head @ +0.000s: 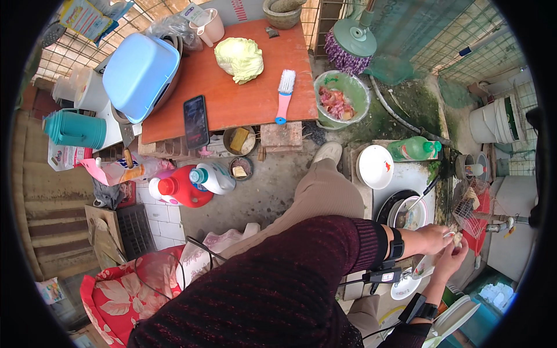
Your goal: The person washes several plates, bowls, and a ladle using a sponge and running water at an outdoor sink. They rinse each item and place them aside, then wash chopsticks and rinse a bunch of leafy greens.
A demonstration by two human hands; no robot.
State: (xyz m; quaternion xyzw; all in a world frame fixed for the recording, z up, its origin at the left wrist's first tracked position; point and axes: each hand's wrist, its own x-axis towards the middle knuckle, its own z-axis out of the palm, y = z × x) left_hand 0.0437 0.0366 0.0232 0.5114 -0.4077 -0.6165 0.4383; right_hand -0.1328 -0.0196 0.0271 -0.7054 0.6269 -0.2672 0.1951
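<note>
At the right, my left hand (431, 239) is closed on a small white-edged item, possibly a dish or spoon. My right hand (451, 259) meets it from below, its fingers on a pale crumpled piece (457, 239), perhaps a scrubber; fingers hide part of both. Just left of my hands, a stack of bowls (423, 208) holds water and a long-handled utensil (428, 188), beside a dark round pan (385, 210). Under my hands are a patterned dish (422, 266) and a white oval dish (404, 289).
White bowls (376, 167) and a green bottle (402, 149) stand on the ledge. A lined bucket of scraps (361, 93) stands by an orange board (256, 104) with cabbage (239, 58), a brush (285, 95) and a phone (196, 122). Detergent bottles (185, 187) stand on the floor.
</note>
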